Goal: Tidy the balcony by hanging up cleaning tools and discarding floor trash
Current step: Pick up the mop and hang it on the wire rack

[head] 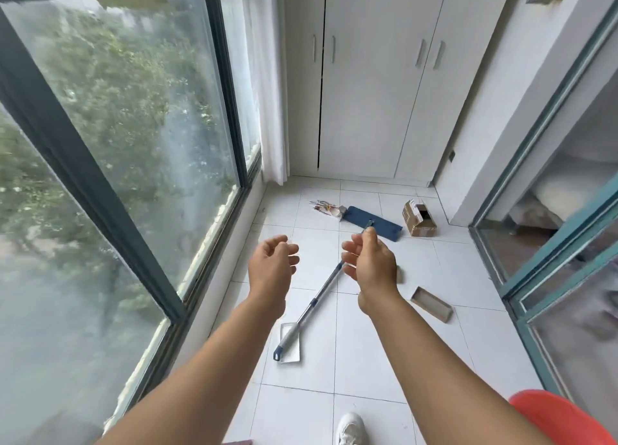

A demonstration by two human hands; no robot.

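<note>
A flat mop lies on the white tiled floor, its blue head (374,222) far from me and its silver handle (312,305) running back towards me. The handle's end rests on a white tray-like lid (294,352). Both my arms are stretched out in the air above the mop. My left hand (272,264) hangs with loosely curled fingers and holds nothing. My right hand (369,260) is likewise relaxed and empty, hiding the middle of the handle. Floor trash: a torn cardboard box (419,218), a flat brown box (431,304) and crumpled wrappers (326,207).
A white cupboard (368,76) closes the far end. Big windows with a dark frame (227,76) run along the left, a teal sliding door (535,244) along the right. A red object (561,418) sits at the bottom right, my white shoe (349,429) below.
</note>
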